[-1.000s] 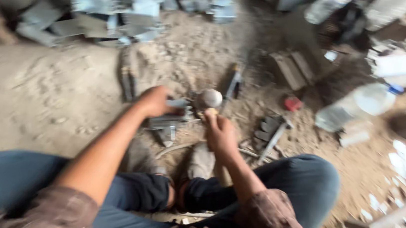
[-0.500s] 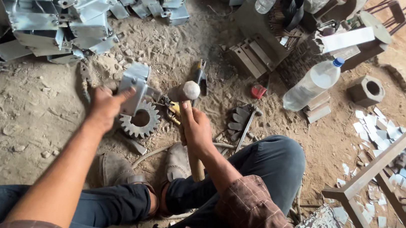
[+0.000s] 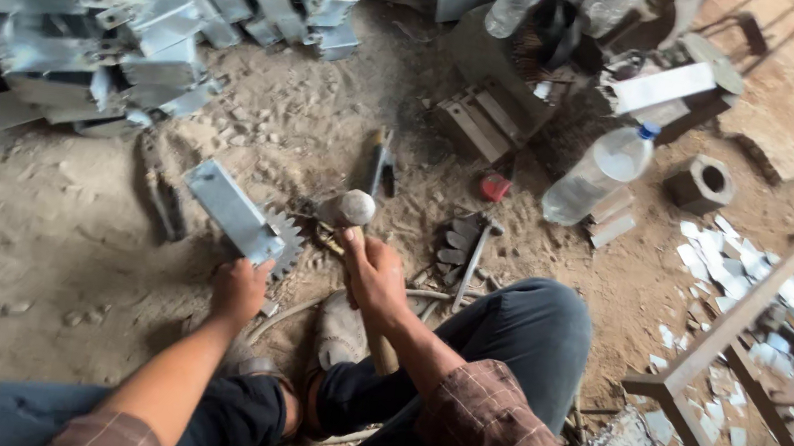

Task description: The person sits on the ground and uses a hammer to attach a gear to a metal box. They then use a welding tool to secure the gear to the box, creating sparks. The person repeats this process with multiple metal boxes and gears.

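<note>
A big heap of folded grey sheet-metal pieces (image 3: 113, 26) fills the ground up and to the left of the toothed gear wheel (image 3: 285, 241), well apart from it. To the gear's far right stands a rusty angle-iron frame (image 3: 739, 338) with pale scraps (image 3: 745, 279) scattered under it. A clear plastic bottle (image 3: 599, 171) lies tilted on its side up and to the right of the gear, blue cap pointing up-right; what it contains cannot be told. A second bottle (image 3: 519, 0) stands further up from the gear at the top edge.

The grey metal bracket (image 3: 229, 207) lies over the gear's left side, touching it, its long axis running from upper left down to lower right, the lower end in the left hand (image 3: 240, 290). That hand is clamped on the bracket's end, forearm stretched forward from the lower left. The hammer (image 3: 351, 210) sits just right of the gear, its rounded steel head pointing up, away from the person, the handle running down toward them. The right hand (image 3: 377, 275) is closed tight round the handle, wrist bent, sleeve rolled to the elbow. A small red object (image 3: 495, 186) lies right of the gear, near the bottle.
</note>
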